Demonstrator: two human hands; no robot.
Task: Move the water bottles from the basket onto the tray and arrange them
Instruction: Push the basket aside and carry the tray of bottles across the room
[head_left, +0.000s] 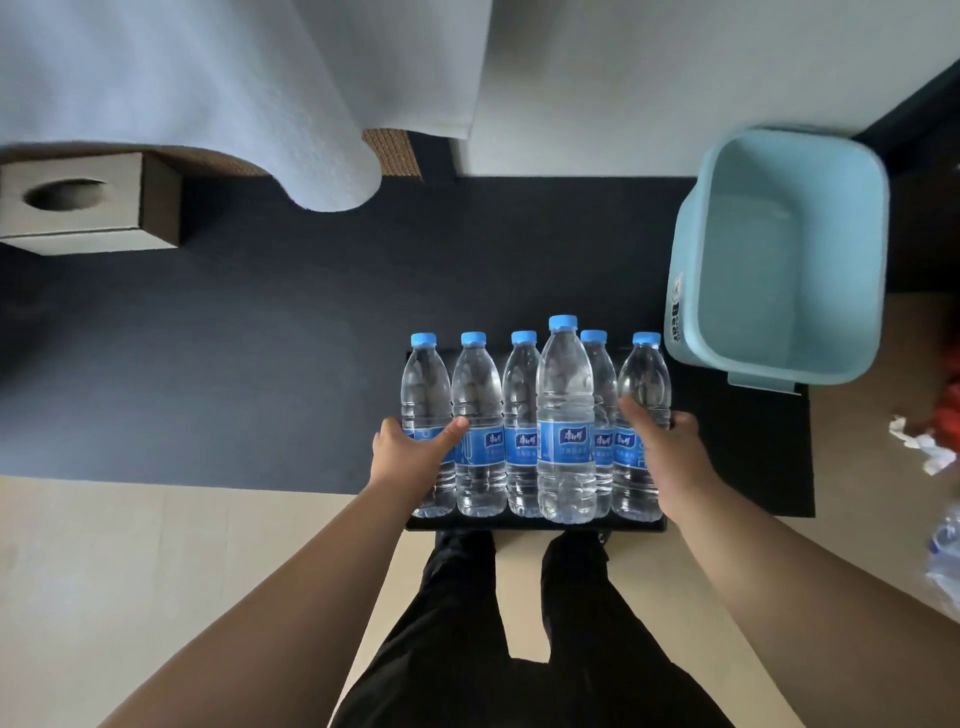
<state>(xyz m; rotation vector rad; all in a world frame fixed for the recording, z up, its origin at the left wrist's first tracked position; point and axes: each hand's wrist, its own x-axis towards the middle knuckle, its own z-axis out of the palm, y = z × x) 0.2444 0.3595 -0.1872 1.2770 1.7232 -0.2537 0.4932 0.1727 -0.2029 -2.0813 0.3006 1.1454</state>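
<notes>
Several clear water bottles with blue caps and blue labels stand upright on a black tray (535, 525) at the near edge of a dark table. Most form a row; one bottle (565, 415) stands in front of the row, nearer to me. My left hand (410, 452) wraps the leftmost bottle (427, 400) at its label. My right hand (665, 447) grips the rightmost bottle (644, 384) the same way. A light blue basket (779, 254) sits to the right of the tray, and nothing shows inside it.
A cardboard tissue box (88, 202) rests at the far left of the dark table (208, 364). A white curtain (234, 93) hangs over the back. Crumpled paper (922, 447) and red cloth lie on the floor at right. My legs stand below the tray.
</notes>
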